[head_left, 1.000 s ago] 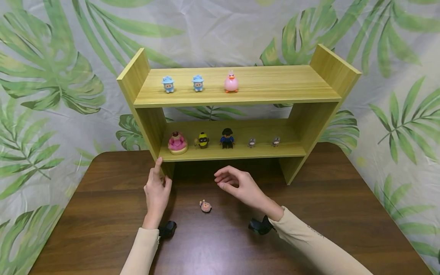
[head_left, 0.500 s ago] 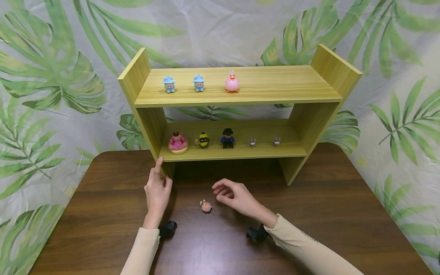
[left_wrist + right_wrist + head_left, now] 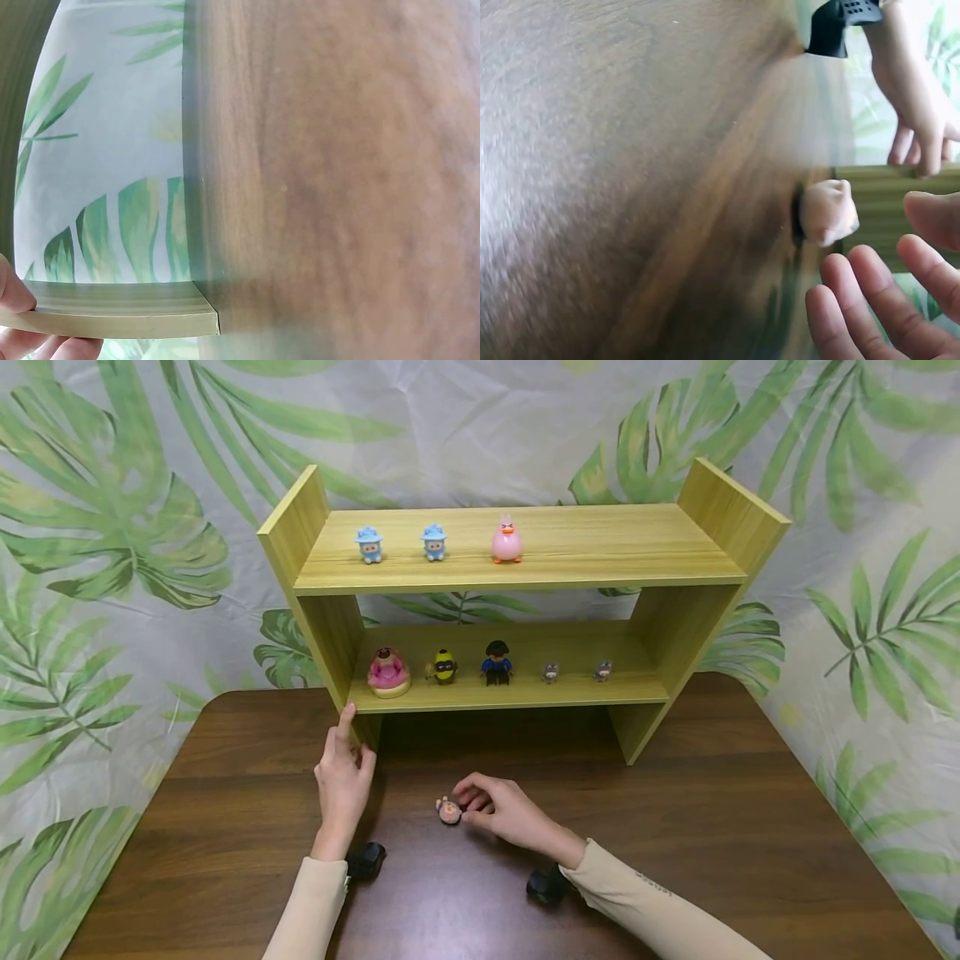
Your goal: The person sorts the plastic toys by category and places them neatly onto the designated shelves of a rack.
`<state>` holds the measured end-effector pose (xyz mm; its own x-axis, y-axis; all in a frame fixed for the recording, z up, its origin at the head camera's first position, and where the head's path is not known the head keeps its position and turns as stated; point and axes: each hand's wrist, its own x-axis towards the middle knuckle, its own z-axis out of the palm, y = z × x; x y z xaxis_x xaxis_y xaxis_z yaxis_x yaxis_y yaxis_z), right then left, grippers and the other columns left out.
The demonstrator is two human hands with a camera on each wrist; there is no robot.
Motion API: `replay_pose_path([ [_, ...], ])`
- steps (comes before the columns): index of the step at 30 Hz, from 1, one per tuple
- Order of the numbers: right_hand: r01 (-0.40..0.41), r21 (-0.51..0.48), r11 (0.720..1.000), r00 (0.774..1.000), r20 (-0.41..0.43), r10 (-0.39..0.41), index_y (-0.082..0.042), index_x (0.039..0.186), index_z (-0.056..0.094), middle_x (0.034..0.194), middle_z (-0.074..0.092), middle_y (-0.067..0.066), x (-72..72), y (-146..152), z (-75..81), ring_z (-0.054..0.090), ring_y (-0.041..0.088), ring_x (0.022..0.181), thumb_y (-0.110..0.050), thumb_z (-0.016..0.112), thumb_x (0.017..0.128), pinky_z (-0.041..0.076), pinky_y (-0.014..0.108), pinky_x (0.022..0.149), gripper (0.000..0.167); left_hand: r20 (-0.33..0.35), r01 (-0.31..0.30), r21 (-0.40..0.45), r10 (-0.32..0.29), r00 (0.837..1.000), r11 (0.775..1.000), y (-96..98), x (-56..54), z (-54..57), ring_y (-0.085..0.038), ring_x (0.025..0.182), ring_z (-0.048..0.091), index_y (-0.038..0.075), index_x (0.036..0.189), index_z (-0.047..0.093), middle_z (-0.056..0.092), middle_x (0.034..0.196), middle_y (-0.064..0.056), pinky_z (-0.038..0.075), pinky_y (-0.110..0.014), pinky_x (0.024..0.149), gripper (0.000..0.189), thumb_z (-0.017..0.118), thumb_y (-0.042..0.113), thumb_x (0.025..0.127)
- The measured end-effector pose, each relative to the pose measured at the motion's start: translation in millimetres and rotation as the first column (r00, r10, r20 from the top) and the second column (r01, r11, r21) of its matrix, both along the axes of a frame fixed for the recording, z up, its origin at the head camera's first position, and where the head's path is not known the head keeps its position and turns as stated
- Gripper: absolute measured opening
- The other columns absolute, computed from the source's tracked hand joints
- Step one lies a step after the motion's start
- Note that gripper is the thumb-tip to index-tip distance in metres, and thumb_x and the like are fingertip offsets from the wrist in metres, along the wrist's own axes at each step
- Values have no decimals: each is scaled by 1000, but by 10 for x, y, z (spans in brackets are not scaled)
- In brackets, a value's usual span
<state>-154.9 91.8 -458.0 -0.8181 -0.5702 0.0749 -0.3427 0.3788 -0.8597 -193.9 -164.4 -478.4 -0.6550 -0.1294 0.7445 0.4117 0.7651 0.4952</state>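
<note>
A small pinkish figurine (image 3: pixel 449 812) lies on the brown table below the shelf. My right hand (image 3: pixel 498 810) is just right of it, thumb and fingers parted and gently bent, fingertips close to the figurine. In the right wrist view the figurine (image 3: pixel 829 213) shows a pale rounded back, with the fingers (image 3: pixel 877 281) beside it and nothing between them and the thumb. My left hand (image 3: pixel 343 772) holds the left side panel of the wooden shelf (image 3: pixel 517 578). In the left wrist view the thumb (image 3: pixel 13 289) lies on one face of that panel (image 3: pixel 127 324), the fingers on the other.
Two blue-hatted figurines (image 3: pixel 401 545) and a pink duck-like toy (image 3: pixel 506 542) stand on the top board. Below stand a pink bear (image 3: pixel 388 674), a yellow-capped figure (image 3: pixel 444 667), a blue-shirted toy figure (image 3: pixel 497 663) and two tiny grey figurines (image 3: pixel 576 672). Leaf-patterned cloth (image 3: pixel 480 427) hangs behind.
My right hand has come down and to the left, from in front of the lower shelf to right beside the figurine. My left hand stays on the shelf panel.
</note>
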Motion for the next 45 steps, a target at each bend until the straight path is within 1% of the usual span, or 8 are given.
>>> replay_pose_path([
  [6,-5,32,999,1000,-2,5,-1,115,60,107,62,8,8,-54,-39,60,18,87,-1,65,88,50,26,74,28,0,4,-5,-4,1000,1000,1,4,8,-19,54,32,32,145,29,44,83,-14,28,-35,45,83,56,-12,80],
  [15,3,96,995,999,-45,1,-5,113,62,101,61,5,-13,-129,-74,59,13,82,-10,67,89,49,24,71,25,1,6,-7,-6,1000,1000,-2,8,0,-18,54,31,32,146,28,43,82,-14,27,-34,45,84,56,-12,80],
  [23,52,171,984,988,-153,-26,-8,105,65,93,59,1,-32,-185,-128,58,10,78,-14,72,86,47,23,70,21,7,5,-6,-5,1000,1000,-5,8,3,-18,54,31,33,146,28,43,82,-13,26,-33,45,83,55,-11,80],
  [29,94,219,971,979,-200,-50,-13,100,65,88,57,-4,-54,-226,-155,56,9,76,-17,75,82,44,21,65,21,1,0,-8,0,1000,1000,-3,4,2,-18,54,31,32,145,28,43,82,-13,25,-33,45,84,55,-12,79],
  [32,99,212,972,978,-203,-55,-13,99,65,86,57,-5,-60,-228,-165,56,8,74,-16,75,81,44,21,64,22,0,0,-9,0,1000,1000,0,6,5,-18,54,31,32,145,28,44,82,-13,26,-33,45,84,55,-12,80],
  [37,77,154,985,982,-183,-48,-8,100,65,86,57,-1,-79,-201,-188,56,9,73,-9,74,81,47,21,66,21,5,-2,-3,2,1000,1000,3,8,2,-18,55,32,32,145,28,45,83,-14,26,-34,45,84,55,-13,79],
  [41,69,115,991,985,-162,-49,-5,100,66,87,56,1,-80,-160,-162,56,11,72,-5,72,82,48,22,67,19,5,-2,-1,2,1000,1000,2,6,0,-19,55,32,33,145,28,45,83,-14,27,-35,45,85,55,-13,79],
  [45,85,103,991,988,-138,-71,-6,102,66,90,56,1,-81,-117,-129,57,11,73,-5,70,83,48,23,67,19,13,1,-3,-1,1000,1000,2,11,5,-19,55,33,33,145,27,45,83,-14,28,-35,46,84,55,-12,80],
])
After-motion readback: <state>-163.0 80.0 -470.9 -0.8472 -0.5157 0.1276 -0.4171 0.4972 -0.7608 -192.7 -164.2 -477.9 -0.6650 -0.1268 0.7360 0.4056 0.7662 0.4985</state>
